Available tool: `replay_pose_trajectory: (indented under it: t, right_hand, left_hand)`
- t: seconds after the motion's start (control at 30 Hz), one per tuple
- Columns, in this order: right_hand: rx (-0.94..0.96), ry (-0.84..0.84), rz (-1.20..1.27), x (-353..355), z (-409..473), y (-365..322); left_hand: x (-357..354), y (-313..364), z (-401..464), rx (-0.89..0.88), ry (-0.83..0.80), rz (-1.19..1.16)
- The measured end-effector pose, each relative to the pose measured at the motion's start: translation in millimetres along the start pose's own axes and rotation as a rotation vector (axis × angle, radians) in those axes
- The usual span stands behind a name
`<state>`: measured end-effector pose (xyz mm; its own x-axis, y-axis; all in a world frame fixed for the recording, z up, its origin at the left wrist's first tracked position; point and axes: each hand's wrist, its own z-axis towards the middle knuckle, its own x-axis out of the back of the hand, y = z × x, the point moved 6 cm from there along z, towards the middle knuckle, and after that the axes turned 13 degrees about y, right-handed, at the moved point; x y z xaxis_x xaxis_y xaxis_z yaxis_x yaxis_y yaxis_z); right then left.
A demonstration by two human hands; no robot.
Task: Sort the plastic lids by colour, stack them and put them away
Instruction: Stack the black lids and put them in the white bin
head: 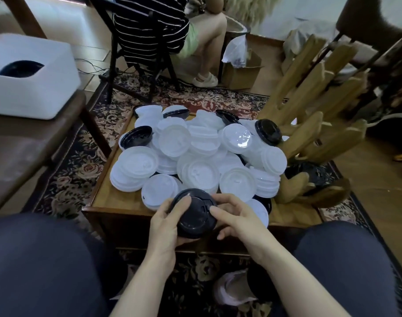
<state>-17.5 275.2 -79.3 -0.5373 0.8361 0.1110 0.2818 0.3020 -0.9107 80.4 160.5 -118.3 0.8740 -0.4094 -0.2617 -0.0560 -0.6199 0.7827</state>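
Black lid point(196, 213) between both hands, table point(117, 202) edge.

L grip point(170, 221) & R grip point(237, 216) both curled, together

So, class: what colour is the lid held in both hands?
Black; the lid shows best in the head view, gripped by the left hand and right hand.

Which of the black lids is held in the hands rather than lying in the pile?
The black lid at the table's near edge: both hands grip it, while the other black lids lie among the white lids.
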Motion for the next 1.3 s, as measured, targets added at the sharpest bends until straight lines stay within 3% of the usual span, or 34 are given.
replay_pose_trajectory:
  t: [0.23,0.43,0.7,0.77,0.87,1.03,1.17,1.3]
  right_hand:
    - [-0.019,0.069,0.033,3.9,5.3,0.0]
    - [0.034,0.0,-0.005,3.8,3.3,-5.3]
    - [0.162,-0.047,-0.158,-19.3,12.6,-30.9]
    - [0.288,-0.016,-0.283,-29.4,24.8,-46.7]
    - [0.64,0.04,-0.556,-51.4,49.0,-79.5]
    - [1.188,0.029,-0.96,-119.7,96.1,-128.2]
    - [1.262,-0.064,-1.304,-168.2,128.9,-131.9]
    - [1.247,-0.134,-1.441,-186.8,148.7,-127.8]
  left_hand:
    - [-5.1,1.1,-3.1,-0.045,-0.033,0.026]
    - [-6.4,6.5,-3.5,-0.096,-0.1,-0.008]
    - [6.3,18.6,7.3,-0.102,0.072,-0.155]
    - [16.4,28.7,13.7,-0.088,0.155,-0.25]
    - [36.8,48.2,25.6,-0.082,0.292,-0.477]
    - [54.9,72.7,38.5,-0.12,0.358,-0.687]
    - [65.4,75.4,38.7,-0.124,0.444,-0.7]
    - [66.8,75.3,39.9,-0.097,0.453,-0.72]
